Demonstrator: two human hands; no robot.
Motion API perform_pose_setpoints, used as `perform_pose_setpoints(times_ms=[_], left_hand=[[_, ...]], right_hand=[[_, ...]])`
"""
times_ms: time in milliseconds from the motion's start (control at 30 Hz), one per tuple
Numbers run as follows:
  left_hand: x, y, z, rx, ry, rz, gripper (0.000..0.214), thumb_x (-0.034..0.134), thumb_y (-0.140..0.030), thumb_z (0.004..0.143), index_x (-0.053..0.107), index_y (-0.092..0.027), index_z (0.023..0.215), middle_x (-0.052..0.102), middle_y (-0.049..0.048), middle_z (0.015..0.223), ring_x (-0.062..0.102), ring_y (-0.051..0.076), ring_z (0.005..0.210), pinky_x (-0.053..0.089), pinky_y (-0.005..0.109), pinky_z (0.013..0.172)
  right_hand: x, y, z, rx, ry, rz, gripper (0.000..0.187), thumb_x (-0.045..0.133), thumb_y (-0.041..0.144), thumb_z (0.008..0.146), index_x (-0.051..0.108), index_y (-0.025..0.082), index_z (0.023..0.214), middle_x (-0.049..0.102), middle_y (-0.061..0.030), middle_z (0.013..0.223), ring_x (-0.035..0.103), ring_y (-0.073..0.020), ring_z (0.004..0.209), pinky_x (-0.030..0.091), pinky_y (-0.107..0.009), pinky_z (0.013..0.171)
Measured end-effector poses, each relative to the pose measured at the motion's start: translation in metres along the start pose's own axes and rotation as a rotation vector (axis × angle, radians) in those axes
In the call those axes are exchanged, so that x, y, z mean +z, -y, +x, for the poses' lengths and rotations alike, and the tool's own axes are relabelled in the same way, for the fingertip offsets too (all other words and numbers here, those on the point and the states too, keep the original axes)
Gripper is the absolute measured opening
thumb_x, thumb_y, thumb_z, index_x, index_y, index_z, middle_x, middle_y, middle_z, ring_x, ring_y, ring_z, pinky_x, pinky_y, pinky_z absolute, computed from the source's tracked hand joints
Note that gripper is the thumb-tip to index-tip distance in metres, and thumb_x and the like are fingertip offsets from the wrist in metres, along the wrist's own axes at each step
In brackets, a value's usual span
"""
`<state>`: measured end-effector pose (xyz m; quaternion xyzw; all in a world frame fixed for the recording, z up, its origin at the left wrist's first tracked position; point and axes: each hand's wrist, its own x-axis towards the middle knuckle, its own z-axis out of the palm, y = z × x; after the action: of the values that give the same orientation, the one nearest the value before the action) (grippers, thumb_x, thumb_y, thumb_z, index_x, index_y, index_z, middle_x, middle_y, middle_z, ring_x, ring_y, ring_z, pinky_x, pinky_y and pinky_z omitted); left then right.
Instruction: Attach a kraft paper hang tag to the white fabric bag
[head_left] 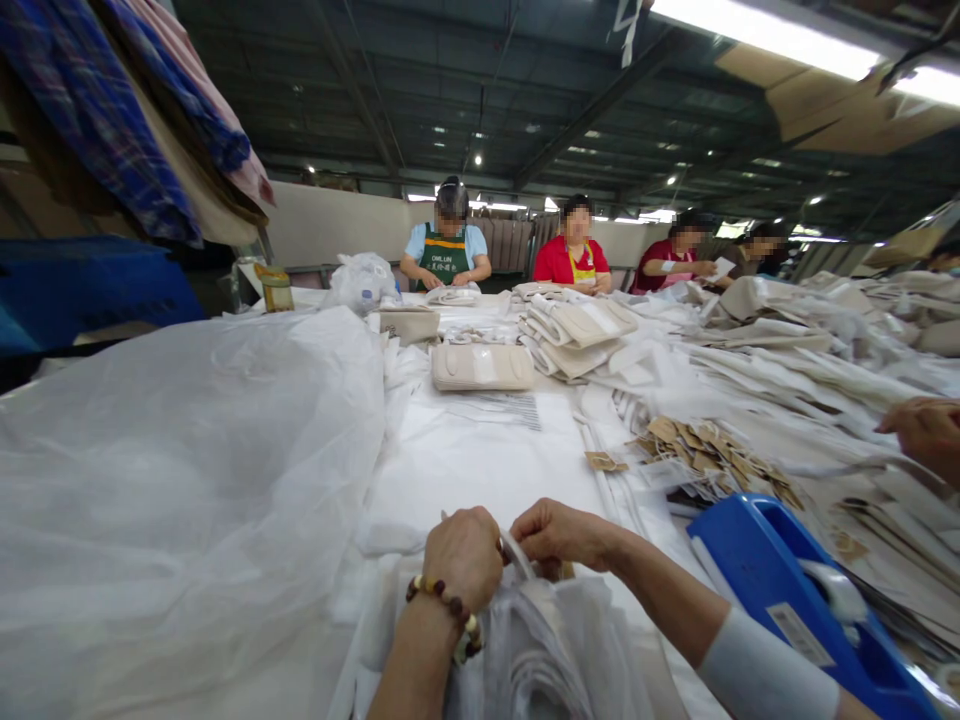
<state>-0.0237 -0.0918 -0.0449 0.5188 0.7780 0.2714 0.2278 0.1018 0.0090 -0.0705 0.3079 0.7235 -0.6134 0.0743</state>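
Left of the flat purse (482,367) lies the plastic sheet (187,470), behind it to the right the purse stack (574,335), and in front of it the plastic bag (555,640), with the paper tags (705,450) and tape holder (757,570) further right.

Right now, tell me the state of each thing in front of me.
left hand: shut on the white bag
right hand: shut on the white bag
white bag: bunched, held at its top
beige handbag: lying flat, untouched
tape dispenser: lying beside the right forearm
paper tags: loose heap
plastic sheet: spread, crumpled
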Motion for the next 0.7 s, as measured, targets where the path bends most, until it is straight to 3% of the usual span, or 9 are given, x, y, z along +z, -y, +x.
perform_pose_setpoints(times_ms=[133,267,333,433,600,700], left_hand=[[-0.007,-0.002,-0.002,-0.002,0.041,-0.091,0.017,0.049,-0.008,0.049,0.054,-0.021,0.038,0.049,0.0018,0.041,0.046,0.017,0.047,0.028,0.030,0.053],[-0.015,-0.002,-0.002,-0.029,0.143,-0.311,0.014,0.047,-0.012,0.048,0.056,-0.020,0.040,0.056,0.0016,0.042,0.048,0.015,0.045,0.030,0.025,0.047],[-0.016,0.000,-0.002,-0.051,0.158,-0.438,0.012,0.048,-0.014,0.048,0.057,-0.019,0.042,0.057,0.0016,0.043,0.049,0.014,0.045,0.031,0.024,0.045],[-0.014,0.001,-0.001,-0.080,0.123,-0.613,0.009,0.051,-0.017,0.050,0.057,-0.017,0.044,0.056,0.0009,0.042,0.050,0.013,0.046,0.035,0.023,0.047],[-0.016,0.000,-0.001,-0.145,0.024,-0.807,0.006,0.053,-0.018,0.049,0.057,-0.015,0.045,0.055,-0.0003,0.043,0.044,0.009,0.045,0.032,0.021,0.046],[-0.019,-0.002,-0.001,-0.183,0.006,-0.885,0.006,0.053,-0.017,0.047,0.056,-0.015,0.043,0.055,0.0002,0.043,0.044,0.009,0.044,0.031,0.021,0.045]], right_hand=[[-0.003,0.005,-0.004,-0.028,-0.021,-0.190,0.022,0.053,0.030,0.067,0.066,0.015,0.078,0.051,0.0040,0.051,0.046,-0.0085,0.044,0.036,-0.020,0.044],[-0.005,0.017,-0.011,-0.123,-0.132,-0.553,0.011,0.059,0.012,0.056,0.064,0.017,0.065,0.057,0.0014,0.064,0.052,-0.0132,0.061,0.038,-0.024,0.056],[-0.003,0.023,-0.014,-0.175,-0.196,-0.747,0.014,0.058,0.005,0.053,0.062,0.016,0.059,0.062,-0.0023,0.079,0.055,-0.0190,0.077,0.037,-0.030,0.069],[0.001,0.027,-0.016,-0.213,-0.254,-0.950,0.024,0.052,-0.002,0.057,0.064,0.016,0.068,0.064,-0.0071,0.088,0.056,-0.0234,0.087,0.034,-0.035,0.078],[-0.003,0.024,-0.019,-0.166,-0.332,-1.054,0.034,0.045,0.004,0.076,0.065,0.018,0.099,0.069,-0.0101,0.080,0.062,-0.0232,0.074,0.034,-0.031,0.064],[-0.009,0.029,-0.025,-0.166,-0.364,-1.022,0.025,0.049,0.012,0.080,0.066,0.020,0.097,0.069,-0.0087,0.082,0.061,-0.0217,0.074,0.032,-0.027,0.059]])
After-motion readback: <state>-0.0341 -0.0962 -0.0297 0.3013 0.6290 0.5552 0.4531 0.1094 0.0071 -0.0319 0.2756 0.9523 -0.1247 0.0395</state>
